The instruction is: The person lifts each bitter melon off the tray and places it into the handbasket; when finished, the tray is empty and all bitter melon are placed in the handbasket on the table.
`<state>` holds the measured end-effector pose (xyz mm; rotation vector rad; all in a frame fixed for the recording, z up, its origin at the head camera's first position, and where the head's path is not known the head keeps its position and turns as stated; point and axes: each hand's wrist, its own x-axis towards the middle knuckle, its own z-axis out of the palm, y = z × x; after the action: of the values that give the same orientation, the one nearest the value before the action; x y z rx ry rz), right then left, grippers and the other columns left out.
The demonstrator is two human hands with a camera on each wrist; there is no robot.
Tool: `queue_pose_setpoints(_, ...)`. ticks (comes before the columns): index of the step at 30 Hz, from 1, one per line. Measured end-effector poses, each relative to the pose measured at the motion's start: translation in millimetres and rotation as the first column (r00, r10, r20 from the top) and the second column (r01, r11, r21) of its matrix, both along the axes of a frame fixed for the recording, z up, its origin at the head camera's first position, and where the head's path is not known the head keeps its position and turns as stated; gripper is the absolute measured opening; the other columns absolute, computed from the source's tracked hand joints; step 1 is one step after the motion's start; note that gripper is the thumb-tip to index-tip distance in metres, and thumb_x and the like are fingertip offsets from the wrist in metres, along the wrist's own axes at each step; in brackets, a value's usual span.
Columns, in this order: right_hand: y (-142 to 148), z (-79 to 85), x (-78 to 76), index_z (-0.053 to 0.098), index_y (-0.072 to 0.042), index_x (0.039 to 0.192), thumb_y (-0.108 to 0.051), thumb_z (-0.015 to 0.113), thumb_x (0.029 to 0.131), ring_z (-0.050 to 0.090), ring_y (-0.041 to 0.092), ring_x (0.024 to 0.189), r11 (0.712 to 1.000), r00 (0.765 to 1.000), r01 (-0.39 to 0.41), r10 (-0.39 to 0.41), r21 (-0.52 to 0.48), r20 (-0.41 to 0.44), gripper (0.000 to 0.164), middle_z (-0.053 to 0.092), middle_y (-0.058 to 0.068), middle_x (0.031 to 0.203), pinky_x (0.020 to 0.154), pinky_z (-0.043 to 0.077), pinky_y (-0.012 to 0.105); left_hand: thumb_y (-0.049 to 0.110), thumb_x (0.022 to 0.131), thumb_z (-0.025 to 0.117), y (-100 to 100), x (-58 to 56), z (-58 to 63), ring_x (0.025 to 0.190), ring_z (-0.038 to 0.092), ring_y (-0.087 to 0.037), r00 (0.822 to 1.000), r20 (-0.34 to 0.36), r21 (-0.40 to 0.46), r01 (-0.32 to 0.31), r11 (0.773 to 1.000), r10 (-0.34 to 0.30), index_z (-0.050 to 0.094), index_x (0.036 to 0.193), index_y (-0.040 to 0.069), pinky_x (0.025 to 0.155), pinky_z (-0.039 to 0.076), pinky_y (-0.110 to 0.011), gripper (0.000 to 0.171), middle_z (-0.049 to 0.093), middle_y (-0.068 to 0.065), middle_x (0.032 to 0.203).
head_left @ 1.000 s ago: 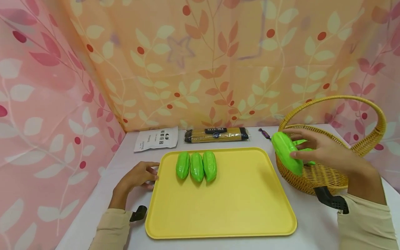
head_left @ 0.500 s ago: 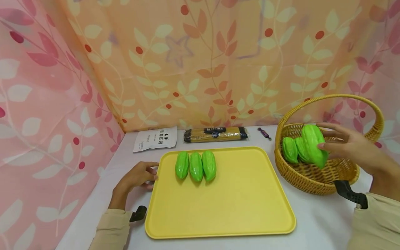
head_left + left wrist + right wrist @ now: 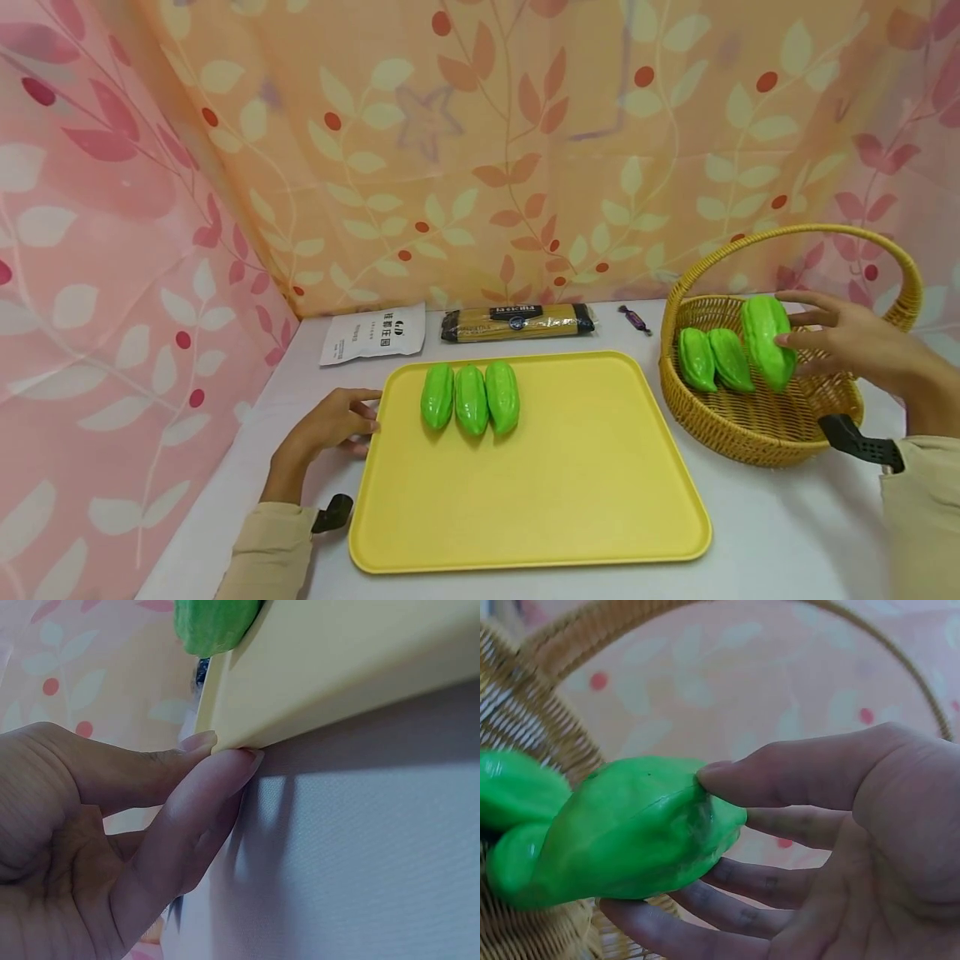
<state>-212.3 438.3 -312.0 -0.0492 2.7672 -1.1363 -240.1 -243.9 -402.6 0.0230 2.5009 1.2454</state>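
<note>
In the head view, my right hand (image 3: 858,342) holds a glossy green ridged bitter melon (image 3: 769,343) over the wicker basket (image 3: 750,446). The right wrist view has the thumb on top of this bitter melon (image 3: 637,832) and the fingers beneath and behind it. Two more bitter melons (image 3: 713,360) lie side by side in the basket, left of the held one. My left hand (image 3: 330,423) pinches the left rim of a yellow tray (image 3: 540,500) between thumb and finger, as seen close in the left wrist view. Three bitter melons (image 3: 470,400) lie in a row on the tray, toward its back left.
Behind the tray lie a white pouch (image 3: 373,335), a pack of spaghetti (image 3: 517,322) and a small purple wrapped candy (image 3: 635,320). The basket's tall handle (image 3: 795,229) arches over it. Patterned cloth (image 3: 480,167) hangs at the back and sides.
My right hand has carried the bitter melon from the basket's left rim rightward over its inside, past the two lying there. My left hand has stayed at the tray's rim.
</note>
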Motion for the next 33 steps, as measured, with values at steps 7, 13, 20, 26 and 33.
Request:
queue_pose_setpoints(7,10,-3.8,-16.4,0.004,0.010,0.164,-0.019,0.061,0.107,0.059,0.060,0.122,0.999,0.994,-0.041,0.039,0.021,0.097,0.086,0.019,0.055,0.153,0.083,0.065,0.051,0.000,0.095,0.072,-1,0.3,0.4,0.076,0.067,-0.022,1.000,-0.002,-0.003,0.006,1.000,-0.006,0.051,0.153,-0.004,0.066,0.064,-0.034,0.062,0.064,-0.019,0.112)
queue_pose_setpoints(13,14,-10.1,-27.6,0.010,0.015,0.160,-0.015,0.062,0.106,0.064,0.049,0.115,0.996,0.988,-0.074,0.067,0.043,0.136,0.080,0.021,0.057,0.151,0.081,0.066,0.047,0.000,0.095,0.072,-1,0.8,0.6,0.075,0.067,-0.022,1.000,0.001,0.001,0.002,1.000,-0.002,0.051,0.154,-0.003,0.066,0.064,-0.035,0.062,0.063,-0.019,0.113)
queue_pose_setpoints(20,16,-14.1,-35.0,0.004,0.020,0.158,-0.012,0.057,0.106,0.062,0.033,0.106,0.998,0.980,-0.067,0.062,0.020,0.191,0.081,0.021,0.051,0.148,0.081,0.066,0.048,-0.001,0.094,0.072,-1,0.7,-0.4,0.074,0.066,-0.020,1.000,-0.011,0.024,0.016,1.000,-0.016,0.051,0.153,-0.005,0.065,0.064,-0.035,0.062,0.064,-0.019,0.112)
queue_pose_setpoints(26,21,-16.3,-33.9,0.002,0.021,0.157,-0.015,0.052,0.106,0.061,0.039,0.114,0.996,0.975,-0.085,0.079,0.020,0.207,0.080,0.027,0.050,0.146,0.088,0.063,0.054,0.000,0.094,0.072,-1,0.2,-0.3,0.074,0.066,-0.020,1.000,-0.005,0.028,0.017,0.999,-0.017,0.050,0.153,-0.006,0.065,0.064,-0.034,0.063,0.063,-0.019,0.112)
queue_pose_setpoints(33,23,-18.3,-31.4,-0.001,0.020,0.158,-0.016,0.051,0.108,0.050,0.061,0.127,0.994,0.973,-0.107,0.099,0.028,0.209,0.081,0.022,0.051,0.149,0.093,0.061,0.058,0.000,0.095,0.072,-1,1.5,1.4,0.073,0.066,-0.020,1.000,-0.012,0.020,0.022,1.000,-0.022,0.050,0.153,-0.006,0.065,0.063,-0.034,0.063,0.064,-0.019,0.113)
